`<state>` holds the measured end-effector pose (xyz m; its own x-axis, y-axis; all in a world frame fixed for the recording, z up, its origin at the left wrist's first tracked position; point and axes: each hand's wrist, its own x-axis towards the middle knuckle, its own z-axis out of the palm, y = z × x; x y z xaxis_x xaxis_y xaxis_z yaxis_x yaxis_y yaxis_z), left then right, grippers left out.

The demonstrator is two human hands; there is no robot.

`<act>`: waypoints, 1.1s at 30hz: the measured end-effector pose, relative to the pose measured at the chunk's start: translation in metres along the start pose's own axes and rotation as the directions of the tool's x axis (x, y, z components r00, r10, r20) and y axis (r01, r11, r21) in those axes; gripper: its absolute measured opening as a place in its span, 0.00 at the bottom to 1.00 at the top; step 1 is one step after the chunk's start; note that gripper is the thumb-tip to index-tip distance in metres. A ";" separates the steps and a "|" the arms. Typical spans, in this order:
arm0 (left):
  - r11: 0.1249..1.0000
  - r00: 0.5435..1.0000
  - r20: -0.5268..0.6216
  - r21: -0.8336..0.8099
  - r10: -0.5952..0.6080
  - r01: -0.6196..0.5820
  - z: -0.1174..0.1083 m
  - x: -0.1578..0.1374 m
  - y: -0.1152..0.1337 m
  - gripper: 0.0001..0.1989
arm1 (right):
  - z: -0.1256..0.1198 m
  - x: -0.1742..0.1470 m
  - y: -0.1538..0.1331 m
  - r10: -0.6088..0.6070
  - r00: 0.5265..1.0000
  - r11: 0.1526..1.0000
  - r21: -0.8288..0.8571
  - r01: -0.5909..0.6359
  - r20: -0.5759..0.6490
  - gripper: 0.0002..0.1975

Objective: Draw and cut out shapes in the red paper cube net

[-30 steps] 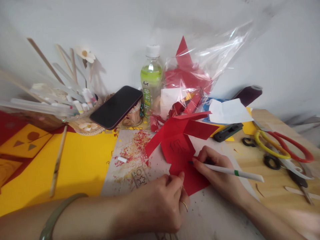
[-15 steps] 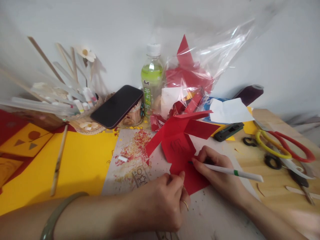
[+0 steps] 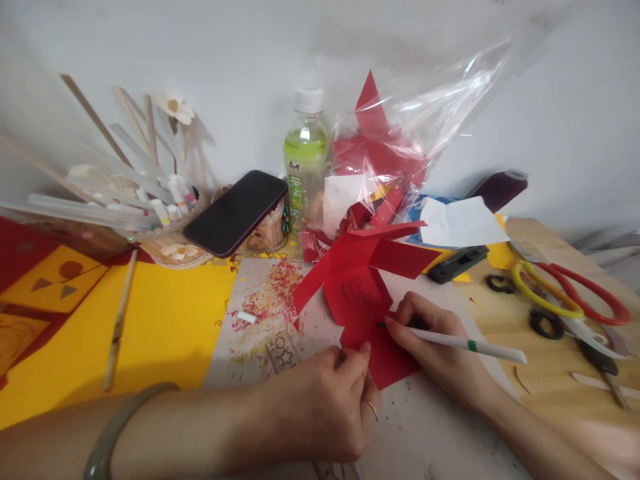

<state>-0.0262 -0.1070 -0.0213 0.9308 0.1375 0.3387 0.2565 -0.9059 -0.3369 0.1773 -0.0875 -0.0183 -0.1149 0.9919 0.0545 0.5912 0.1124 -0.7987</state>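
Red paper: the folded cut-out (image 3: 376, 350) lies on the grey mat (image 3: 420, 420) between the two hands, its near panel low and its far strips raised.
Pen: the white marker (image 3: 465, 342), with a green band, slants over that near panel; its dark tip is at the paper, though whether it touches I cannot tell.
Right hand: this hand (image 3: 443, 357) grips the marker close to the tip, fingers curled round it.
Left hand: this hand (image 3: 330, 403) pinches the near left edge of the cut-out between thumb and fingers.
Steady strokes: the panel probably needs firm pressure close to the tip, since the folds could let it spring; light, slow lines should suit such thin-looking card, and the right hand is best held off fresh ink.
Strokes on the red: dark handwritten marks show on the middle panel, too faint to read surely.
Stencil: the clear template (image 3: 281, 353) beside the left hand carries a star outline and small characters, illegible here.
Bottle label: on the green drink bottle (image 3: 306, 157), 茉莉柚 reads downward, the next character unclear; the small dark brand mark above looks like 康师傅.
Phone: the black phone (image 3: 237, 213) shows a dark screen, no text.
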 end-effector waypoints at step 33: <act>1.000 1.000 0.007 0.000 0.002 -0.002 -0.004 0.002 -0.002 0.10 | 0.001 -0.003 0.002 -0.058 0.996 0.998 0.041 0.055 0.061 0.14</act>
<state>-0.0262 -0.1063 -0.0166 0.9330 0.1387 0.3320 0.2548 -0.9063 -0.3374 0.1783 -0.0908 -0.0205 -0.1977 0.9782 0.0638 0.5505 0.1646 -0.8184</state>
